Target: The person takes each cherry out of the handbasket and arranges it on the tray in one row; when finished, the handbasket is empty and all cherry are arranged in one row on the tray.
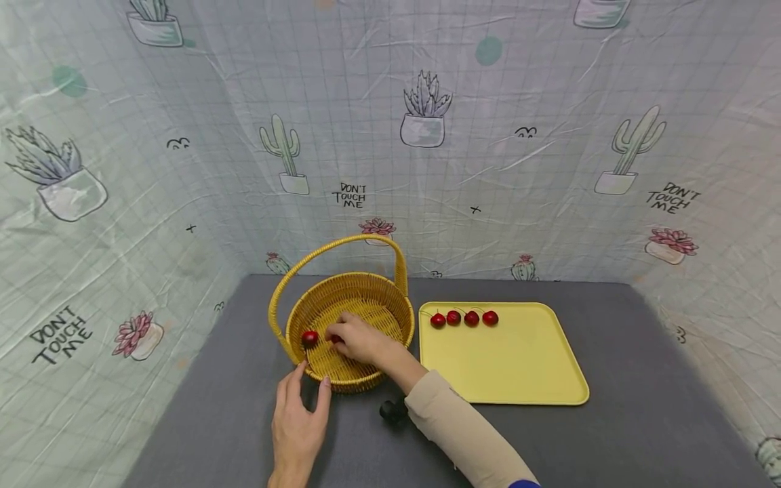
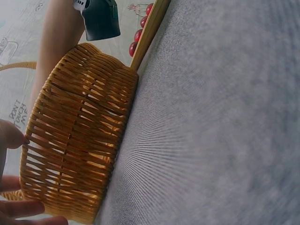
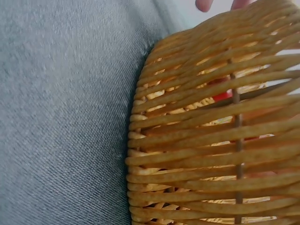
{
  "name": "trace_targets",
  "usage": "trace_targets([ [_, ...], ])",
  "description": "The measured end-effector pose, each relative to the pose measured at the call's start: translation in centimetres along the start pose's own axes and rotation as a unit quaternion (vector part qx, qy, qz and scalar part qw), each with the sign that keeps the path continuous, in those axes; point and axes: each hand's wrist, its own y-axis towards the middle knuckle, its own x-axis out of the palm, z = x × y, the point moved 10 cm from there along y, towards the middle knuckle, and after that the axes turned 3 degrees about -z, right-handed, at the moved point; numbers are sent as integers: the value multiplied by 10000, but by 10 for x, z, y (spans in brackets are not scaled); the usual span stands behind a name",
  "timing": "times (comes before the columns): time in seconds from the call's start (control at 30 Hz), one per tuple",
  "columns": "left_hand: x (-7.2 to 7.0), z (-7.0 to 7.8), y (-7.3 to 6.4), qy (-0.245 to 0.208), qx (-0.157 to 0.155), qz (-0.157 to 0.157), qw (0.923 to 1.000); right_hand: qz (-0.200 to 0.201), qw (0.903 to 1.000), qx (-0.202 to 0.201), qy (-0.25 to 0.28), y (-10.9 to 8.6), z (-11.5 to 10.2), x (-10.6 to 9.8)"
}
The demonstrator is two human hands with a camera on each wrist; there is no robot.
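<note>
A yellow wicker basket (image 1: 350, 383) with a tall handle stands on the grey table. My right hand (image 1: 360, 339) reaches down inside it and pinches a red cherry (image 1: 336, 338), which the fingers partly hide. Another cherry (image 1: 310, 339) lies in the basket by its left wall. At the near left of the rim is my left hand (image 1: 297, 423), thumb and fingers spread and its fingertips at the basket. The left wrist view shows its fingers (image 2: 23, 208) beside the woven wall. Through the weave in the right wrist view a bit of red cherry (image 3: 221, 89) shows.
Right of the basket lies a yellow tray (image 1: 512, 369), with several cherries (image 1: 471, 318) in a row along its far left edge. A small black object (image 1: 392, 411) is partly hidden near the right sleeve (image 1: 464, 427). A printed cloth (image 1: 488, 169) hangs behind the table.
</note>
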Motion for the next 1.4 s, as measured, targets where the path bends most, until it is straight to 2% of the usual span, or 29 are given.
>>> trace_targets([
  [0.2,-1,0,0,-25,41,47,10000,47,9995,221,228,-6,0,-9],
  [0.37,-1,1,0,-4,50,45,10000,174,9977,424,495,-14,9,-20],
  [0.6,-1,2,0,14,-26,-16,10000,616,9975,318,100,-27,20,-38],
  [0.7,-1,1,-1,29,-22,-1,10000,733,9963,451,14,-36,25,-47],
  [0.9,0,0,0,11,-91,-71,9999,816,9941,648,286,-52,35,-60],
  [1.4,-1,1,-1,-46,-28,-51,10000,1542,9795,907,923,-99,61,-92],
])
